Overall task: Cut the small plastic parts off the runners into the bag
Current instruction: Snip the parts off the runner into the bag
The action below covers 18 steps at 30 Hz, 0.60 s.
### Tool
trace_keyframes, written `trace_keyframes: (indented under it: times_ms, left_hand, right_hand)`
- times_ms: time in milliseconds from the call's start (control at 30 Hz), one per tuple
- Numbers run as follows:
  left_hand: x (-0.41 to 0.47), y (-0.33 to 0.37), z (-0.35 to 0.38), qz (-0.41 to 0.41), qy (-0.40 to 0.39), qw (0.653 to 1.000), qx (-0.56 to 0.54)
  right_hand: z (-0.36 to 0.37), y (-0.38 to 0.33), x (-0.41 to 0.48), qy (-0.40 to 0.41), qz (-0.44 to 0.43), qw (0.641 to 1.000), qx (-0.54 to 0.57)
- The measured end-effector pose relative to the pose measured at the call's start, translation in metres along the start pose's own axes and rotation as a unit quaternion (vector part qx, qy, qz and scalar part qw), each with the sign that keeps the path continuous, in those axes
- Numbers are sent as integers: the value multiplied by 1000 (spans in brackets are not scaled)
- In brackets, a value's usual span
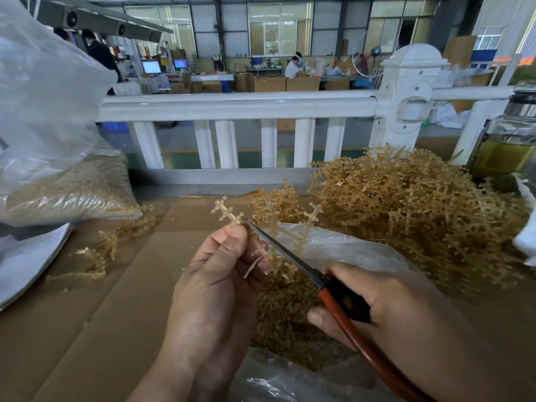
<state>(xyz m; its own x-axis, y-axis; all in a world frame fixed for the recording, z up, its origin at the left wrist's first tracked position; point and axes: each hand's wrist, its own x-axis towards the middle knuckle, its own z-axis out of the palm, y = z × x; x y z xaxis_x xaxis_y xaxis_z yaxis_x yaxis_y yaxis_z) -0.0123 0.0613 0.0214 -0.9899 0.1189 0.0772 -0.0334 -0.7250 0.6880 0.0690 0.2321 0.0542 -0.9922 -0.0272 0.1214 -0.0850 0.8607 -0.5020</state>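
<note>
My left hand [220, 274] pinches a pale amber plastic runner [229, 214] with small parts on its branches, holding it over an open clear plastic bag [356, 250]. My right hand [385, 309] grips scissors [293, 256] with an orange-red handle. Their blades point up and left, and the tip meets the runner beside my left thumb. Inside the bag lies a heap of cut amber parts [284, 323], partly hidden by both hands.
A big tangle of amber runners [420, 210] fills the right of the cardboard-covered table [95, 314]. A few runners [98, 250] lie at left near a filled plastic bag [66, 187]. A glass jar [504, 140] stands at far right. A white railing [237, 105] runs behind.
</note>
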Motion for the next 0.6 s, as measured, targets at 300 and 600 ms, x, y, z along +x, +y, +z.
trace_keyframes:
  times_ms: [300,600]
  left_hand:
    - [1,-1,-2,0,-6,1000,10]
    - [1,-1,-3,5,-3,1000,16]
  right_hand:
    - [0,-1,-1,-1,4,1000,-5]
    - [2,0,1,-5,6,1000,7]
